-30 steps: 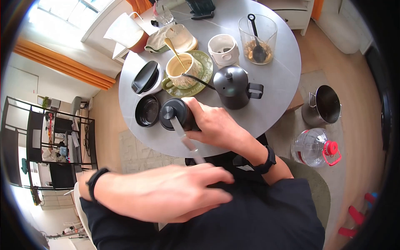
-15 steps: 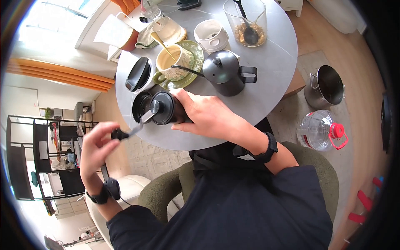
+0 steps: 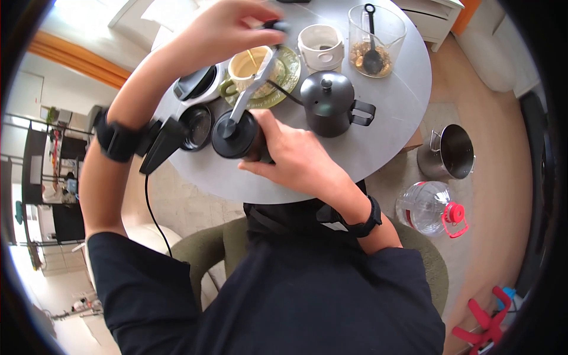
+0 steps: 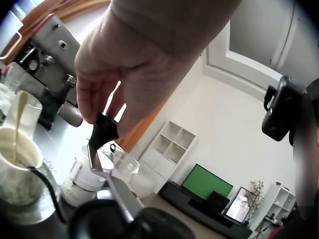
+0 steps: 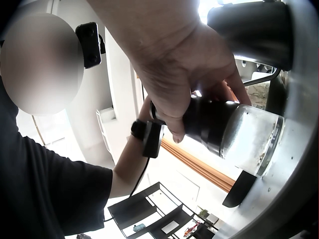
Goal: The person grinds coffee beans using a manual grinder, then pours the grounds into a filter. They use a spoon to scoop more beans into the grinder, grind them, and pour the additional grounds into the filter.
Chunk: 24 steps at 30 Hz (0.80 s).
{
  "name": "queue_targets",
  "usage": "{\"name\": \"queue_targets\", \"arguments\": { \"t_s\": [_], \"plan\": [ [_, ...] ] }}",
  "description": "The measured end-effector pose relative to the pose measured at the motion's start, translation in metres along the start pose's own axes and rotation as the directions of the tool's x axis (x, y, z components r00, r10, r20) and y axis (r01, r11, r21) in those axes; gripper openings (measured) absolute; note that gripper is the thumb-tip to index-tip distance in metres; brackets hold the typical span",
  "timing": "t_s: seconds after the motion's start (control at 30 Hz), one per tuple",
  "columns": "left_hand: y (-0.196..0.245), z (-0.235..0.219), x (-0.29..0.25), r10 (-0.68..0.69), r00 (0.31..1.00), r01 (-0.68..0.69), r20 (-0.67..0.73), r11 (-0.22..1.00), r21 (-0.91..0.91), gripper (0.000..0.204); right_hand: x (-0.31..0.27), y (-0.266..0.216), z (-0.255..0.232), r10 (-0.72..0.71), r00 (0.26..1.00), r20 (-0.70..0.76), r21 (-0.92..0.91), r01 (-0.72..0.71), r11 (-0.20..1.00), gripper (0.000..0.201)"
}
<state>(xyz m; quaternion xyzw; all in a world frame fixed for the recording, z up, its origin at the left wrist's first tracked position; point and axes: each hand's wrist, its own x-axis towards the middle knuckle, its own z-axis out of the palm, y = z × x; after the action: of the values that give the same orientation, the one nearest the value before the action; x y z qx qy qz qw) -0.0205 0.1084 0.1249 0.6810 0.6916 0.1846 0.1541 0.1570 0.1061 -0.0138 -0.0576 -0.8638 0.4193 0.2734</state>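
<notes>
My right hand grips the black body of a hand coffee grinder near the table's front edge. In the right wrist view, the grinder's clear lower jar stands on the table below my fingers. A silver crank arm runs from the grinder's top toward the far side. At its end my left hand pinches the black knob between thumb and fingers. Left of the grinder lies a round black dish-like part.
A black gooseneck kettle stands right of the grinder. Beyond are a cup on a green saucer, a white ribbed cup and a clear pitcher with a black spoon. A pot and a water bottle are on the floor.
My left hand has swung the crank round from the near side, past the left, to the far side of the grinder. My right hand keeps its grip on the body.
</notes>
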Motion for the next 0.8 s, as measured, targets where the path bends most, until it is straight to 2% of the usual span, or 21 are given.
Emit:
{"name": "queue_targets", "arguments": {
  "t_s": [0.03, 0.07, 0.17, 0.2, 0.23, 0.3, 0.33, 0.37, 0.4, 0.43, 0.47, 0.5, 0.53, 0.57, 0.67, 0.7, 0.77, 0.8],
  "plan": [
    [0.011, 0.006, 0.007, 0.122, 0.992, -0.122, 0.011, 0.991, 0.062, 0.035, -0.001, -0.001, 0.000, -0.004, 1.000, -0.006, -0.012, 0.004, 1.000, 0.065],
    [0.029, 0.014, 0.011, 0.216, 0.976, -0.216, -0.003, 0.976, -0.002, 0.033, -0.001, -0.001, -0.001, 0.027, 0.999, 0.028, -0.004, -0.027, 1.000, 0.062],
    [0.087, 0.027, -0.005, 0.284, 0.958, -0.286, 0.036, 0.941, 0.181, 0.032, -0.004, 0.006, 0.005, -0.023, 0.999, -0.028, 0.045, 0.024, 0.999, 0.058],
    [0.100, 0.031, -0.016, 0.303, 0.951, -0.310, 0.068, 0.936, 0.168, 0.031, -0.004, 0.006, 0.005, -0.055, 0.998, -0.026, 0.028, 0.056, 0.998, 0.056],
    [0.111, 0.033, -0.025, 0.343, 0.933, -0.345, 0.105, 0.938, 0.002, 0.026, -0.002, 0.014, 0.007, -0.493, 0.857, -0.152, -0.205, 0.461, 0.864, 0.056],
    [0.116, 0.034, -0.057, 0.310, 0.903, -0.316, 0.299, 0.948, -0.029, 0.028, -0.002, 0.004, -0.001, -0.217, 0.974, -0.069, -0.063, 0.213, 0.975, 0.054],
    [0.119, 0.035, -0.073, 0.288, 0.874, -0.297, 0.392, 0.954, -0.039, 0.029, -0.003, -0.004, -0.006, -0.072, 0.997, -0.009, -0.002, 0.072, 0.997, 0.053],
    [0.119, 0.033, -0.091, 0.318, 0.853, -0.329, 0.413, 0.943, -0.046, 0.027, -0.005, -0.008, -0.008, 0.074, 0.995, 0.063, 0.054, -0.078, 0.996, 0.052],
    [0.119, 0.030, -0.109, 0.347, 0.832, -0.360, 0.434, 0.931, -0.055, 0.025, -0.003, 0.000, -0.002, -0.006, 0.999, 0.045, 0.046, 0.004, 0.999, 0.059],
    [0.120, 0.027, -0.126, 0.375, 0.808, -0.390, 0.454, 0.918, -0.065, 0.023, -0.003, 0.001, 0.000, -0.009, 1.000, 0.016, 0.003, 0.009, 1.000, 0.062],
    [0.122, 0.017, -0.139, 0.226, 0.800, -0.238, 0.555, 0.970, -0.052, 0.026, -0.002, 0.002, 0.001, -0.015, 1.000, 0.012, 0.002, 0.015, 1.000, 0.063],
    [0.112, 0.016, -0.156, 0.172, 0.859, -0.133, 0.482, 0.984, -0.114, 0.030, -0.001, 0.003, 0.002, -0.020, 1.000, 0.009, -0.001, 0.020, 1.000, 0.063],
    [0.105, 0.009, -0.166, 0.063, 0.891, -0.011, 0.450, 0.993, -0.117, 0.032, -0.001, 0.004, 0.003, -0.026, 1.000, -0.015, 0.018, 0.027, 0.999, 0.069],
    [0.098, 0.000, -0.178, -0.084, 0.886, 0.138, 0.456, 0.987, -0.087, 0.032, -0.002, 0.005, 0.004, -0.026, 1.000, -0.014, 0.026, 0.027, 0.999, 0.069],
    [0.066, -0.017, -0.195, -0.195, 0.919, 0.230, 0.342, 0.971, -0.066, 0.034, -0.002, 0.004, 0.002, 0.001, 1.000, 0.013, 0.050, -0.002, 0.999, 0.068],
    [0.054, -0.022, -0.202, -0.305, 0.894, 0.347, 0.328, 0.935, -0.075, 0.039, -0.003, 0.004, 0.003, -0.009, 1.000, 0.000, 0.047, 0.009, 0.999, 0.067],
    [0.031, -0.026, -0.212, -0.463, 0.858, 0.504, 0.220, 0.840, -0.198, 0.044, -0.002, 0.006, 0.005, -0.035, 0.999, -0.029, 0.033, 0.036, 0.999, 0.066],
    [0.013, -0.027, -0.216, -0.480, 0.858, 0.513, 0.181, 0.812, -0.279, 0.046, -0.002, 0.005, 0.004, -0.027, 0.999, -0.022, 0.030, 0.027, 0.999, 0.065]
  ]
}}
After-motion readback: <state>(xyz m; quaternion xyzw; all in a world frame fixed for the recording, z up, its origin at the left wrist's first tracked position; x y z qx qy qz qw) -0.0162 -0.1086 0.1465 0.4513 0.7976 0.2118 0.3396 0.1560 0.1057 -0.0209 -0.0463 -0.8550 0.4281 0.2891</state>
